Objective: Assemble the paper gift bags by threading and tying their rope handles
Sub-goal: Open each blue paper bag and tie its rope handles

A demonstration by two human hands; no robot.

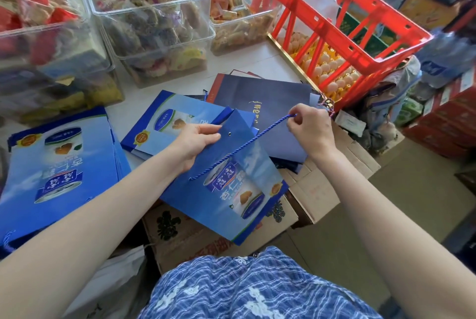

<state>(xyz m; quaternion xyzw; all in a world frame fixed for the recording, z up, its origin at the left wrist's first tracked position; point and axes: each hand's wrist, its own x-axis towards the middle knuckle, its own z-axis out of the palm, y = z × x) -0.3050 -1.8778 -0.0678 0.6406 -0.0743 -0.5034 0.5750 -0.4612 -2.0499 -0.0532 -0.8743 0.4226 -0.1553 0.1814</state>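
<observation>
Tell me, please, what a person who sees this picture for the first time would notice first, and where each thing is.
In the centre, the left hand holds a flat blue paper gift bag near its eyelet, while the right hand pinches the end of a blue rope handle pulled taut across it. At upper right stands a bright red plastic crate with eggs beneath it. At upper left are clear bins of wrapped snacks.
</observation>
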